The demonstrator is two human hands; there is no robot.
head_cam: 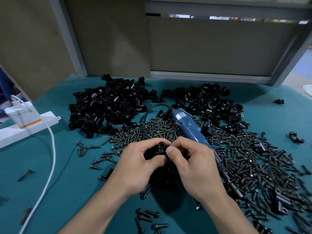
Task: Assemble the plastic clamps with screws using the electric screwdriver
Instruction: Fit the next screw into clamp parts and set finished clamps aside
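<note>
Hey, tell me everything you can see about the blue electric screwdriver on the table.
The electric screwdriver has a slim blue plastic-looking body with a pale label near its rear, where a black cord loops out. Its dark front end points near-right. It lies on the screws, passing behind the right hand; contact there is unclear. That hand and the left hand hold a clamp instead.

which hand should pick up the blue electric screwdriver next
Right. The blue electric screwdriver lies on the dark metal screws just behind the right hand, while the left hand grips most of the black plastic clamp and could likely steady it alone.
</note>
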